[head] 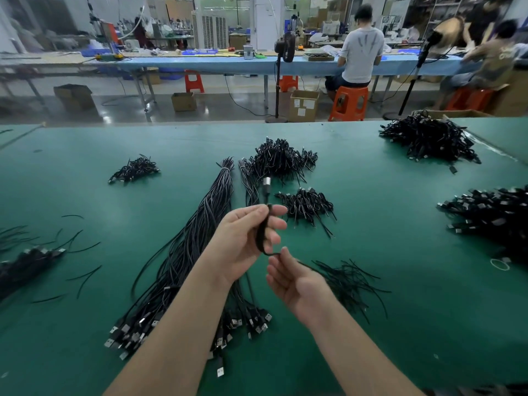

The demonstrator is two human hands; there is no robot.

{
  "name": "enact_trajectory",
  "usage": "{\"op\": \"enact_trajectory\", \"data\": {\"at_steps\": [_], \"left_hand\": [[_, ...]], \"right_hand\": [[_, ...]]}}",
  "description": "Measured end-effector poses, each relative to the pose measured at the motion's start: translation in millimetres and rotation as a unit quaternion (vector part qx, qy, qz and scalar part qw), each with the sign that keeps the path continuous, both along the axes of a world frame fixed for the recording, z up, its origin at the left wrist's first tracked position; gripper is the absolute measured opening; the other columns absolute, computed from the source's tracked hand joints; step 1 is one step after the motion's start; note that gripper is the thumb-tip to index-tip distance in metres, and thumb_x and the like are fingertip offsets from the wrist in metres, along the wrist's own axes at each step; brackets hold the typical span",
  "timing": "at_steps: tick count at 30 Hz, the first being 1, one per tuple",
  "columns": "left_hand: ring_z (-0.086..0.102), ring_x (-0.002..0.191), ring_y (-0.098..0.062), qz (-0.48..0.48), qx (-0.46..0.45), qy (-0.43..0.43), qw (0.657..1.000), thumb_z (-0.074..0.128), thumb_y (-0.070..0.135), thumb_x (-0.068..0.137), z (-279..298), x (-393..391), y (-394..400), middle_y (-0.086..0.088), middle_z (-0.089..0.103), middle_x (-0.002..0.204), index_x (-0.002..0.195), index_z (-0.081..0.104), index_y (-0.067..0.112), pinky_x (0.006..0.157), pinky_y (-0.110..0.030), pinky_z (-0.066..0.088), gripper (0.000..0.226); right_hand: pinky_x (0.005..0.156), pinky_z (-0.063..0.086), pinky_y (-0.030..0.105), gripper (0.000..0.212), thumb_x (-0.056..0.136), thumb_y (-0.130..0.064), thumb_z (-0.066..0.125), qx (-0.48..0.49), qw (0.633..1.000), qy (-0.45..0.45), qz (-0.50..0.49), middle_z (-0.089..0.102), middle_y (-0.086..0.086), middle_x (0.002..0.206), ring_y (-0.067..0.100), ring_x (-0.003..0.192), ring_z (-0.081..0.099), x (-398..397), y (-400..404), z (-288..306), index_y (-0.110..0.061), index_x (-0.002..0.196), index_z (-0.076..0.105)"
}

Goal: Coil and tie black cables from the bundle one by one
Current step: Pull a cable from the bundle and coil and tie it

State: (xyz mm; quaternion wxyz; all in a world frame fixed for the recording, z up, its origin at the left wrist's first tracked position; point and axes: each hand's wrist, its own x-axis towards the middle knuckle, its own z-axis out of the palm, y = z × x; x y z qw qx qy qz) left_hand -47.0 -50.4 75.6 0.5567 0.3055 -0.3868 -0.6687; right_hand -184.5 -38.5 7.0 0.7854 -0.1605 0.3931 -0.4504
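From the head view, the left hand (pixel 243 241) holds a coiled cable (pixel 263 232) above the green counter (pixel 85 324), its grip closed round the loops, just over the long loose bundle (pixel 188 247). The right hand (pixel 294 278) sits close below, fingers relaxed; whether its fingertip pinches the thin tie end (pixel 275 253) trailing from the coil, I cannot tell. The step looks like tying off. Next, the tie end likely needs wrapping tight around the coil's middle, then the cable joins a finished pile (pixel 307 205).
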Motion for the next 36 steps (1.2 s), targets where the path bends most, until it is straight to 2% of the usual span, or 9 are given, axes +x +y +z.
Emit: {"op": "enact_trajectory", "data": {"at_steps": [4,7,9,11,16,23,28,32,36], "left_hand": [[0.066,0.05,-0.018,-0.074,-0.018,-0.079,0.994,0.045,0.011,0.102,-1,-10,11,-0.016,0.071,0.075,0.095,0.076,0.002,0.043,-0.024,0.051,0.033],[0.067,0.051,-0.022,-0.06,0.005,-0.133,0.989,0.041,0.008,0.107,-7,-23,14,-0.019,0.07,0.074,0.098,0.069,-0.004,0.046,-0.026,0.052,0.032],[0.067,0.051,-0.023,-0.03,0.018,-0.147,0.988,0.04,0.007,0.107,-10,-28,13,-0.018,0.069,0.071,0.102,0.066,-0.007,0.046,-0.027,0.052,0.03],[0.067,0.051,-0.025,-0.011,0.017,-0.162,0.987,0.04,0.007,0.107,-12,-30,11,-0.018,0.069,0.07,0.104,0.065,-0.007,0.047,-0.027,0.053,0.03],[0.069,0.056,-0.029,0.062,0.0,-0.176,0.982,0.039,0.009,0.108,-20,-35,12,-0.019,0.071,0.073,0.107,0.064,-0.004,0.053,-0.031,0.057,0.028],[0.076,0.079,-0.032,0.143,-0.02,-0.152,0.978,0.04,0.01,0.108,-25,-39,5,-0.019,0.076,0.087,0.104,0.067,-0.004,0.071,-0.035,0.062,0.031],[0.076,0.082,-0.027,0.119,-0.07,-0.211,0.968,0.042,0.009,0.107,-30,-42,9,-0.011,0.077,0.087,0.104,0.068,0.001,0.074,-0.03,0.061,0.027],[0.077,0.084,-0.025,0.138,-0.113,-0.244,0.953,0.043,0.01,0.107,-32,-43,10,-0.009,0.078,0.088,0.105,0.068,0.004,0.076,-0.03,0.061,0.026],[0.074,0.077,-0.018,0.225,-0.166,-0.319,0.906,0.048,0.015,0.106,-34,-44,9,-0.004,0.075,0.083,0.098,0.07,0.007,0.073,-0.033,0.062,0.025]], "right_hand": [[0.058,0.056,0.032,0.038,0.085,-0.03,0.07,-0.096,0.993,0.053,0.053,0.063,0.006,0.063,0.02,0.056,0.062,-22,-23,21,0.002,0.105,0.064],[0.059,0.057,0.037,0.046,0.085,-0.031,0.069,-0.141,0.979,0.141,0.05,0.062,0.013,0.062,0.026,0.057,0.062,-28,-35,40,0.01,0.103,0.065],[0.073,0.06,0.04,0.031,0.088,-0.024,0.07,-0.157,0.965,0.21,0.02,0.068,0.015,0.072,0.027,0.071,0.065,-30,-40,52,0.004,0.102,0.072],[0.082,0.059,0.039,0.016,0.091,-0.023,0.07,-0.213,0.94,0.267,0.003,0.072,0.009,0.075,0.022,0.071,0.065,-33,-44,63,-0.009,0.093,0.077],[0.069,0.055,0.025,0.011,0.088,-0.027,0.076,-0.311,0.882,0.35,-0.055,0.072,-0.001,0.072,0.007,0.064,0.059,-39,-46,89,-0.018,0.082,0.08],[0.06,0.056,0.023,0.018,0.093,-0.025,0.069,-0.405,0.83,0.382,-0.04,0.072,0.003,0.069,0.01,0.059,0.063,-32,-22,97,-0.018,0.078,0.077],[0.074,0.061,0.033,0.018,0.097,-0.016,0.062,-0.385,0.862,0.327,-0.042,0.075,0.005,0.077,0.019,0.069,0.07,-32,-19,107,-0.013,0.088,0.077],[0.072,0.059,0.032,0.02,0.1,-0.011,0.057,-0.364,0.894,0.26,-0.025,0.074,0.01,0.079,0.021,0.07,0.068,-33,-14,114,-0.003,0.092,0.074],[0.07,0.06,0.035,0.024,0.101,-0.008,0.052,-0.335,0.926,0.174,-0.021,0.072,0.017,0.082,0.024,0.069,0.066,-31,-3,122,0.002,0.093,0.073]]}}
